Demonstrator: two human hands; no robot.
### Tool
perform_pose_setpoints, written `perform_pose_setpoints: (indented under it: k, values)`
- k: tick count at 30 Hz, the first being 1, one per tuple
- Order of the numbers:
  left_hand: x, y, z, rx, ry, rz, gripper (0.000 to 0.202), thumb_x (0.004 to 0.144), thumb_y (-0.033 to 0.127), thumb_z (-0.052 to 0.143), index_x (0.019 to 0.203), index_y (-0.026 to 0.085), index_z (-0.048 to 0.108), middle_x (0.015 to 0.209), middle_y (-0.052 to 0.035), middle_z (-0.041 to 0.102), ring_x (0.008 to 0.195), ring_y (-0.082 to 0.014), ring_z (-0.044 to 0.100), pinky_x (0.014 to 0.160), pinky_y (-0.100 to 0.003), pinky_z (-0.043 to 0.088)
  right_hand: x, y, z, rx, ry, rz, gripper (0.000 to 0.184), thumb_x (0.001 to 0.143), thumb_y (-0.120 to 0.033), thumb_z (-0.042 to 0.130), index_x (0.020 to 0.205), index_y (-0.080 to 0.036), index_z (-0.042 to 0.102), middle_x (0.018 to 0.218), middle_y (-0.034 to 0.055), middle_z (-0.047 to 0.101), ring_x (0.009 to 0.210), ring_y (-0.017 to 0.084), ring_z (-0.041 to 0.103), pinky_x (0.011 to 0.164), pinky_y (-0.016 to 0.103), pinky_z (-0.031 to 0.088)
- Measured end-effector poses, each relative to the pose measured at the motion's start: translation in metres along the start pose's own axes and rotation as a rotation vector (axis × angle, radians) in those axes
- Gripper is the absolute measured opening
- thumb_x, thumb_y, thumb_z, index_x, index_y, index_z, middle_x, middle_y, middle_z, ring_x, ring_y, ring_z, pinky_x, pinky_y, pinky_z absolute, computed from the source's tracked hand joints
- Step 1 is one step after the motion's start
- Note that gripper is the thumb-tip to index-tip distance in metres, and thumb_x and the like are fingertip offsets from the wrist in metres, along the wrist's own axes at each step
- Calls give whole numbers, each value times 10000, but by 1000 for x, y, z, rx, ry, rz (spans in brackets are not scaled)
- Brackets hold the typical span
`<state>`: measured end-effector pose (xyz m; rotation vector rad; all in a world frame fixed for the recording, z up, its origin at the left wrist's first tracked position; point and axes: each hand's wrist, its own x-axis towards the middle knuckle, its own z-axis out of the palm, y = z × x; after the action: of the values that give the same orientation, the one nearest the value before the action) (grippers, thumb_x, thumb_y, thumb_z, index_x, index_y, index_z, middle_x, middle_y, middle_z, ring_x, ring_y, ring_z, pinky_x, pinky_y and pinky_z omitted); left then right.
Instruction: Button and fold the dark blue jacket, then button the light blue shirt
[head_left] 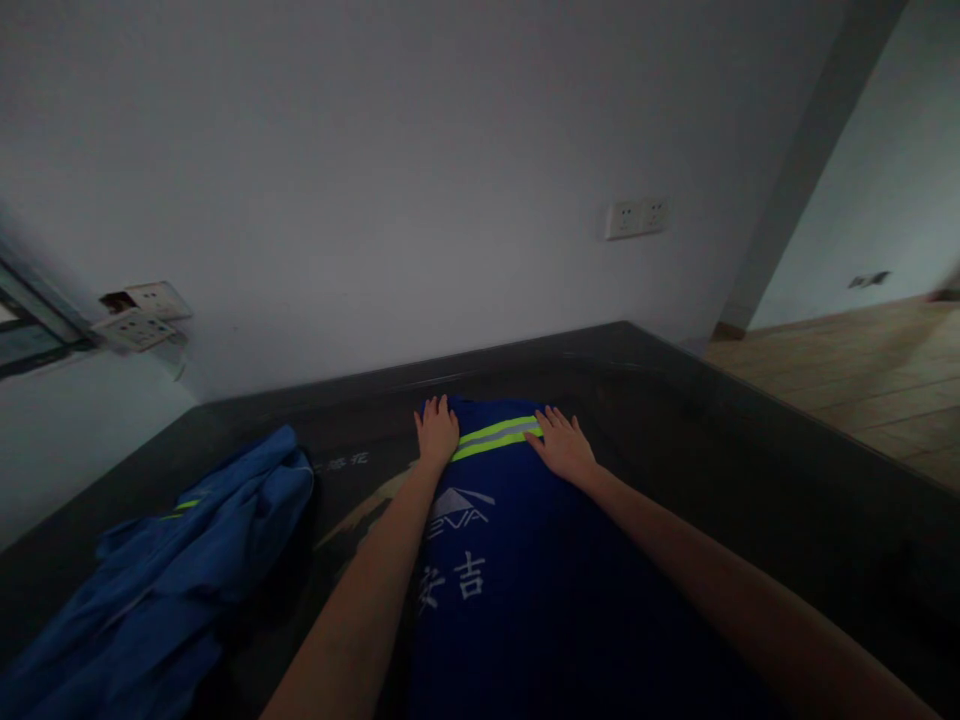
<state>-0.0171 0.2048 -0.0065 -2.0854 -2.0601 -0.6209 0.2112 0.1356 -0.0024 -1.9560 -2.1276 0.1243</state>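
Note:
A dark blue work garment (525,570) lies spread out in front of me, with a yellow-green and grey reflective band near its far end and white lettering below. My left hand (437,430) rests on the garment's far left corner, fingers stretched forward. On the far right corner lies my right hand (562,445), flat with its fingers spread over the end of the band. Both palms press down on the cloth, and neither hand grips it. The near part of the garment runs out of the bottom of the view in shadow.
A second, crumpled blue garment (195,560) lies at the left on the dark table (637,375). Behind the table stands a pale wall with a double socket (636,218). Loose socket plates (142,318) hang at the left. Tiled floor (847,375) shows at the right.

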Motion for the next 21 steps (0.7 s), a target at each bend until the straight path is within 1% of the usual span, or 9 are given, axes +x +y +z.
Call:
perform_pose_setpoints:
  k: [4,8,10,12,15,16,18,20,21]
  values:
    - [1,3,-4,10,-17,68,445,925,255,325,1332,168,485,1441,-120,433,1363,-250,342,1123,-489,261,0,1,0,5,1,1,690,953,-537,185,1440,-70,330,1502,185,293,1410,294,202,1114,526,153]
    - [0,7,-10,-21,12,216,416,909,230,351,1287,222,524,1436,-52,449,1370,-187,330,1158,-438,207,0,1,0,7,3,2,676,952,-528,220,1438,-72,334,1500,181,300,1408,293,208,1113,525,160]
    - [-1,9,-11,-28,27,265,402,906,224,352,1258,239,545,1428,-30,460,1367,-168,332,1170,-415,180,-1,-1,-1,1,30,1,658,953,-512,242,1433,-75,343,1499,178,306,1404,299,217,1108,535,172]
    - [-2,9,-10,-21,13,252,399,899,240,375,1262,240,539,1427,-38,460,1368,-180,329,1166,-429,183,-3,-4,-4,-17,106,-37,607,957,-461,278,1436,-94,343,1505,158,301,1409,288,205,1117,539,150]
    - [-2,9,-7,-15,-39,199,423,880,275,430,1297,250,499,1426,-59,460,1362,-217,333,1145,-484,207,-6,-9,-8,-33,225,-189,534,961,-373,320,1436,-133,351,1512,116,302,1421,238,179,1146,502,91]
    - [-2,9,-7,-18,-45,189,423,878,279,439,1297,258,494,1415,-60,471,1352,-222,347,1140,-492,208,-6,-10,-8,-25,233,-239,520,962,-365,326,1429,-142,367,1511,106,310,1421,223,181,1152,477,104]
    - [-2,9,-8,-26,-34,187,409,876,276,449,1283,268,494,1379,-61,504,1316,-222,391,1136,-483,214,-6,-10,-7,12,190,-284,515,963,-392,335,1409,-144,405,1494,102,347,1410,212,224,1143,428,186]
    - [-3,10,-13,-28,-5,183,405,868,265,468,1272,256,490,1337,-72,530,1272,-225,433,1128,-458,235,-4,-8,-4,51,119,-256,543,960,-444,336,1395,-132,428,1467,115,391,1384,218,291,1116,399,265]
    - [-3,10,-15,-26,9,180,397,862,260,482,1259,246,493,1315,-78,540,1249,-228,450,1118,-443,253,-3,-7,-2,62,91,-234,562,957,-467,334,1393,-126,430,1456,122,405,1372,224,319,1107,399,284]
